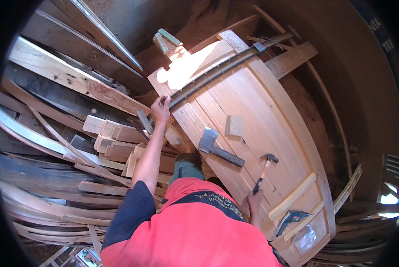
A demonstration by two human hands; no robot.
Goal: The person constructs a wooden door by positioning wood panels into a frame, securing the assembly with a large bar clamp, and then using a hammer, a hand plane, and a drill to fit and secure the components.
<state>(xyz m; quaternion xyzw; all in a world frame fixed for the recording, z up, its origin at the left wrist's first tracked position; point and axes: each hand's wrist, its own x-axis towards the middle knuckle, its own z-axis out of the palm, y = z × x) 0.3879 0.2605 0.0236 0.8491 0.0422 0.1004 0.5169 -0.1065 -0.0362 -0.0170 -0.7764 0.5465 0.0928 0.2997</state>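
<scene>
A long metal bar clamp (217,74) lies across the pale wooden panel (270,129). My left hand (160,110) is closed around the clamp's near left end, at the panel's edge. On the right, my right hand (254,205) grips the end of a claw hammer's handle; the claw hammer (264,171) has an orange and black handle, and its head points away from me. Between my hands, a hatchet (221,150) with a broad grey head rests on the panel. Just beyond it sits a small wooden block (234,126).
A power drill (290,220), loose wooden strips (292,196) and a clear plastic bag (305,238) lie at the panel's right end. Stacked cut wood pieces (119,142) and long curved boards (52,142) fill the left side. Strong sunlight hits the panel's far left corner.
</scene>
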